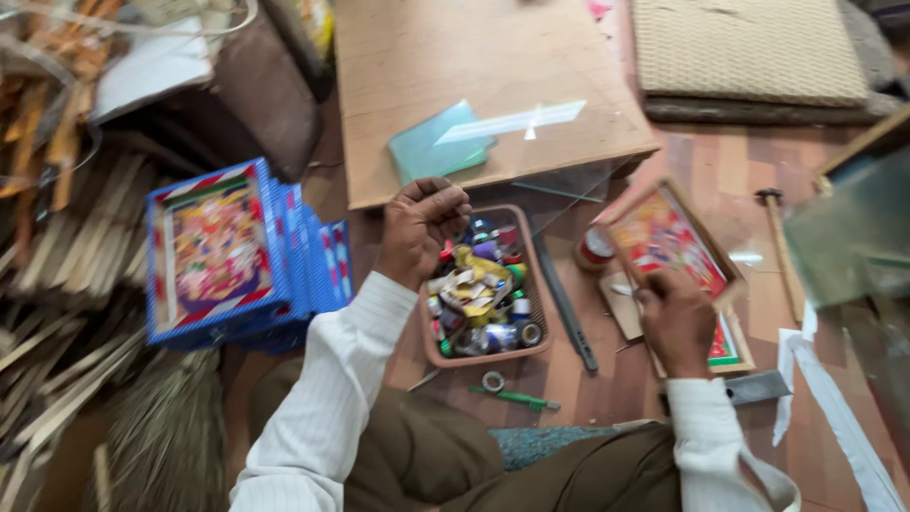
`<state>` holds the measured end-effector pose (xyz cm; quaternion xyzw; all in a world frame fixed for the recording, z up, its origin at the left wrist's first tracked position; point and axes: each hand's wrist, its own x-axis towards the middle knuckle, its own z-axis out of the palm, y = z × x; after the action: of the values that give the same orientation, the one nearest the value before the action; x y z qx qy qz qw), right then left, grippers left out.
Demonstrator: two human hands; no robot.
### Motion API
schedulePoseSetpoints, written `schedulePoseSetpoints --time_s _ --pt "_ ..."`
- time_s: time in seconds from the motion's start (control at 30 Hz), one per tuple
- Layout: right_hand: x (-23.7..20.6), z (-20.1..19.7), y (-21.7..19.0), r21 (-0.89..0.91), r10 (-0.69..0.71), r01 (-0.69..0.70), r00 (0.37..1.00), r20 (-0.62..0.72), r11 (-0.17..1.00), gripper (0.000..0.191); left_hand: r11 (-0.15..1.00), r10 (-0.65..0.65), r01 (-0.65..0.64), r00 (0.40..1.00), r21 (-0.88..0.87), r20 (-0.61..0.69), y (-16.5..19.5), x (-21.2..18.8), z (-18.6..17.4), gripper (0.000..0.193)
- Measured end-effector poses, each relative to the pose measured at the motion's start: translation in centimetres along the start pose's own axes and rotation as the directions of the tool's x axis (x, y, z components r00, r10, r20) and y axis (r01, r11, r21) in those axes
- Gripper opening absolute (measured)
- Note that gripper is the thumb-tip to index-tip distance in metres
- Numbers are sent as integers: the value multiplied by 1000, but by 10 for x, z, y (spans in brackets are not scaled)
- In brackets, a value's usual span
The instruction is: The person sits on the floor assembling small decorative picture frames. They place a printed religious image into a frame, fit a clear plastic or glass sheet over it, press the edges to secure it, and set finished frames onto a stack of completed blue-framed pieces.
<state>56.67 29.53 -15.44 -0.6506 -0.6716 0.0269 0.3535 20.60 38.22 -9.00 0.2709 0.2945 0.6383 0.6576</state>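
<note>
Knees in brown trousers [531, 474] and two white striped sleeves [322, 408] fill the near edge. Just beyond them on the wooden floor [616, 379] lie a green pen-like tool [517, 398] and a small ring of tape [493, 381].

Right hand [678, 322] is closed around the near edge of a wooden-framed picture [668, 237], holding it tilted up; the print inside is bright red and yellow. Under this hand another framed picture [730, 346] lies flat on the floor. At right of them are a hammer [777, 246] with a wooden handle and long white paper strips [834, 408].

Left hand [417, 228] is curled with the fingers pinched together, above the far left corner of a brown plastic basket [483, 358]; if something is between the fingers, I cannot tell. The basket is rectangular with rounded corners and is full of small tape rolls, little tins and crumpled yellow paper. A dark flat bar [564, 303] lies beside it on the right.

Further left stands a stack of blue-bordered pictures [237, 256], leaning, next to bundles of thin wooden strips [57, 275]. Farther away a plywood board [474, 76] carries a sheet of greenish glass [441, 142], and a woven mat [749, 47] lies at far right.
</note>
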Motion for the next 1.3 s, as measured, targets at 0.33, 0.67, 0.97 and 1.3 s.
schedulePoseSetpoints --time_s 0.33,0.67,0.97,1.3 --pt "-102 59 -191 70 -513 512 826 234 856 20 1000 -7 10 995 26 -96 85 -129 -125 15" --pt "-148 108 -185 294 186 -229 968 168 928 26 975 -218 220 973 18 -76 50 -135 -220 13" --pt "-123 109 -153 662 510 -711 671 538 238 37 893 -317 358 931 272 -183 38 -116 -206 14" --pt "-130 131 -144 441 497 -533 843 204 722 28 327 233 88 957 941 -170 2 -119 -191 24"
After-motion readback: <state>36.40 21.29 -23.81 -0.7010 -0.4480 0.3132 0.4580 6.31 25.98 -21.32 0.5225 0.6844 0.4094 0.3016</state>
